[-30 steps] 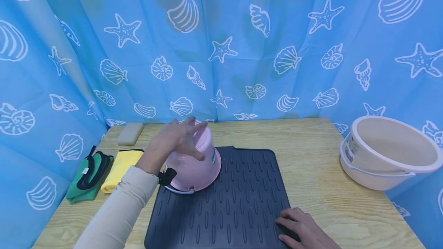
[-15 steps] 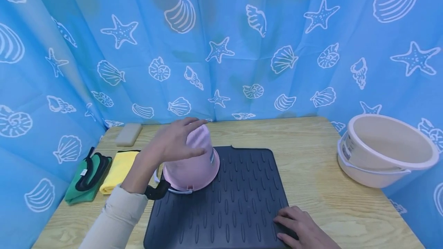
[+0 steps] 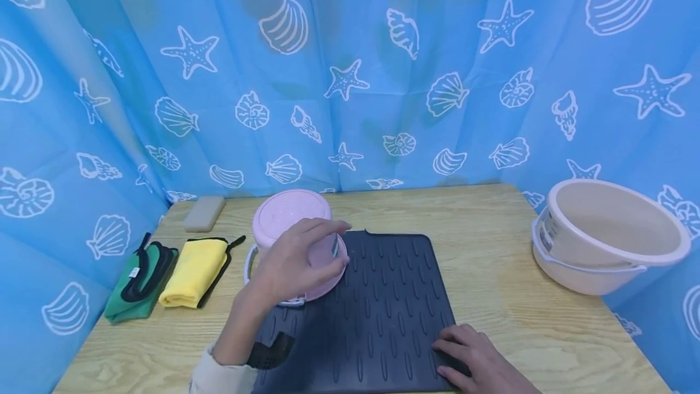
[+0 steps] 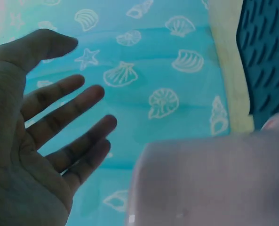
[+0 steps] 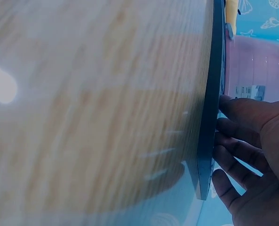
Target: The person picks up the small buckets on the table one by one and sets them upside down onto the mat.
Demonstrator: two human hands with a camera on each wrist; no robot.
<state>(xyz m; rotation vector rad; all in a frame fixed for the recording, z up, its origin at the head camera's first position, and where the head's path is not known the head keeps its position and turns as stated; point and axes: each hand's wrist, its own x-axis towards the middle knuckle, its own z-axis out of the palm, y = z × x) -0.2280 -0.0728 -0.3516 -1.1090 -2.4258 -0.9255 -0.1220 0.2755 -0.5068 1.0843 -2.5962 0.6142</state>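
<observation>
A pink bucket (image 3: 291, 214) stands upside down on the back left part of a black ridged mat (image 3: 377, 315), its white handle hanging low at the rim. My left hand (image 3: 301, 260) hovers in front of the bucket with fingers spread and covers part of its side in the head view. Nothing lies between the thumb and fingers of that hand (image 4: 50, 117) in the left wrist view. At the mat's front right edge rests my right hand (image 3: 473, 354), relaxed fingertips touching the mat.
A folded yellow cloth (image 3: 194, 272) and a folded green cloth (image 3: 133, 287) with black trim lie at the left. Behind them sits a beige sponge-like block (image 3: 205, 213). A beige basin (image 3: 596, 272) with a handle stands tilted at the right. A blue shell-print curtain (image 3: 361, 78) surrounds the wooden table (image 3: 492, 224).
My left hand has drawn back from over the bucket toward me, so the bucket's upturned base now shows. The bucket and my right hand have stayed in place.
</observation>
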